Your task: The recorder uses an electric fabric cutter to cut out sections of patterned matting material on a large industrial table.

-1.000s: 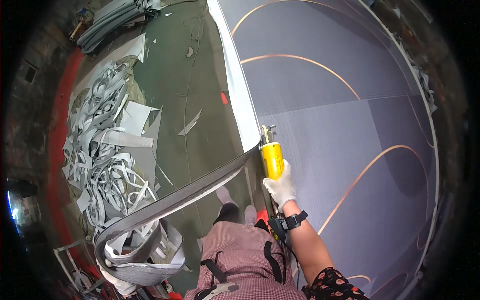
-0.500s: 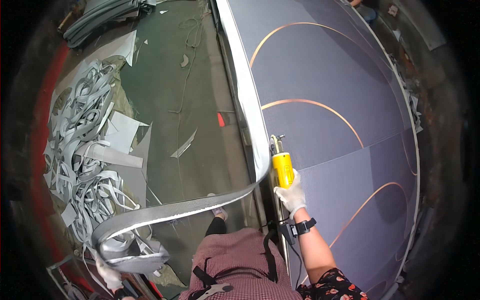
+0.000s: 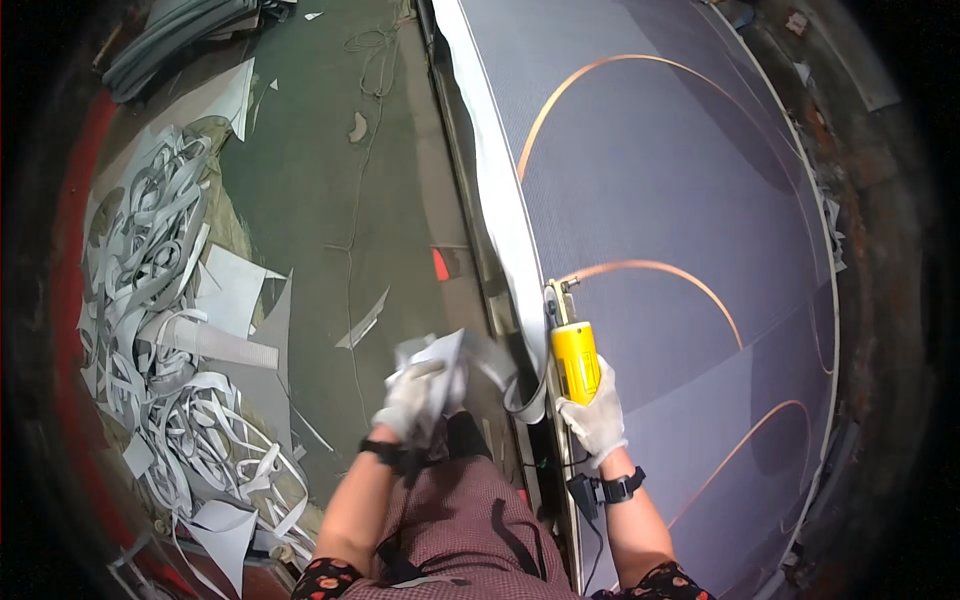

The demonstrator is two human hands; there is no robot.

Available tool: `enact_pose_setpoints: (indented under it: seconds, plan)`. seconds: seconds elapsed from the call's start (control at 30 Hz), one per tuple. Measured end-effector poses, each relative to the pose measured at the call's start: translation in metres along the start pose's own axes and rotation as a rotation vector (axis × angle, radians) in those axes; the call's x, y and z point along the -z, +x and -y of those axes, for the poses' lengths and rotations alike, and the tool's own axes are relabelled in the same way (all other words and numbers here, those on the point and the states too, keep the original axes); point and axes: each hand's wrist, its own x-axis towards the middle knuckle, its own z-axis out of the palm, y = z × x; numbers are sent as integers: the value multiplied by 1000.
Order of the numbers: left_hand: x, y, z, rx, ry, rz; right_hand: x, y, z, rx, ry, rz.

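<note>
Trimming at the sheet edge.
Our gloved right hand (image 3: 598, 418) grips a yellow cutter (image 3: 575, 360) against the woven grey sheet (image 3: 680, 200); left hand (image 3: 418, 398) clutches the limp grey strip (image 3: 480, 355) beside it.

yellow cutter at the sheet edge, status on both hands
Right hand grips yellow cutter at edge of grey sheet. Left hand holds trimmed grey strip. Scrap pile on floor to the left, apart.

No packages, signs or screens show anywhere. No labels are visible either, from twelve o'clock round to six.
</note>
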Motion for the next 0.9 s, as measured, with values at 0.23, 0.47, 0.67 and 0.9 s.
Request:
enact_pose_setpoints:
  seconds: [0.23,0.47,0.67,0.9]
  plan:
    - [-83,101,-21,-266,-333,201,-8,36,57,-60,45,37]
    - [-93,103,-82,-57,-205,166,-11,88,74,15,77,25]
    - [-77,96,-100,-160,96,182,-15,135,113,55,132,62]
    - [10,35,-191,32,-68,426,-17,195,172,-24,84,66]
